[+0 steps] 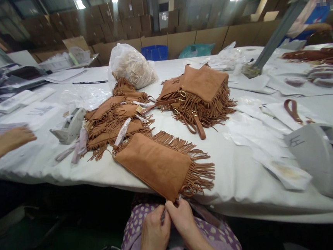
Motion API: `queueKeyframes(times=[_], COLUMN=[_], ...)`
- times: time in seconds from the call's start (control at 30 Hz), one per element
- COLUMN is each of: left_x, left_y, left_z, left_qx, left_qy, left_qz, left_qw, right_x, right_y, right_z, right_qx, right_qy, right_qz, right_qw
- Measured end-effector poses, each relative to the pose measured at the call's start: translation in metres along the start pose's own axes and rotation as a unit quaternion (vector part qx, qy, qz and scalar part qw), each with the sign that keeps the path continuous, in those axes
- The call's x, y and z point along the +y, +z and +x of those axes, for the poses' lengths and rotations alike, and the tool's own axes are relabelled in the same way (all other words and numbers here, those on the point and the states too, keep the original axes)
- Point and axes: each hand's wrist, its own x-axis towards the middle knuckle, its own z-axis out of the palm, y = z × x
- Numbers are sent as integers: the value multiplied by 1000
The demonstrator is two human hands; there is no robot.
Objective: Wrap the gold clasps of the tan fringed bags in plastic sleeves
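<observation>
A brown suede fringed pouch lies flat at the table's front edge, its fringe toward the right. At its near corner, my right hand is closed in a pinch on the pouch's end. Beside it and almost touching, my left hand is closed too, thumb against the fingers; a small dark bit shows there, too hidden to name. Behind the pouch, to the left, lie more fringed pouches with wrapped straps. Farther back on the right is a pile of similar pouches with wrist straps and metal clasps.
Tape dispensers stand at left and right. A stuffed clear bag sits behind the pouches. White papers and a brown strap loop lie on the right. Another person's hand reaches in from the left; a co-worker is at far right.
</observation>
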Motion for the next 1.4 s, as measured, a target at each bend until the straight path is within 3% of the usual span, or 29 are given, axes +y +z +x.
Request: queueKeyframes(times=[0.2, 0.4, 0.53, 0.63, 0.77, 0.9, 1.1, 1.2, 1.33, 1.4], left_x=[2, 5, 6, 3, 1, 3, 1, -3, -5, -5], left_y=[-1, -4, -4, -1, 1, -1, 0, 3, 4, 2], left_z=[0, 3, 9, 11, 9, 6, 7, 9, 13, 15], left_qx=[47, 13, 17, 20, 30, 42, 23, 11, -27, -30], left_qy=[-38, -22, -73, -130, -126, -103, -133, -175, -278, -292], left_qz=[-19, -49, -143, -190, -180, -152, -213, -281, -420, -457], left_qw=[998, 998, 987, 973, 975, 982, 968, 944, 863, 840], right_x=[13, 9, 3, 5, 7, 11, 26, 31, 33, 36], right_y=[3, 3, -12, -30, -43, -36, -26, -28, -34, -37], right_z=[5, 6, -4, -16, -27, -25, -19, -18, -13, -13], right_qx=[6, -1, -42, -19, -12, -30, -112, -115, -55, -39], right_qy=[-11, -3, 55, 102, 132, 142, 198, 133, 8, -4], right_qz=[13, 74, 144, 173, 193, 210, 230, 189, 94, 84], right_qw=[1000, 997, 987, 979, 972, 967, 946, 966, 994, 996])
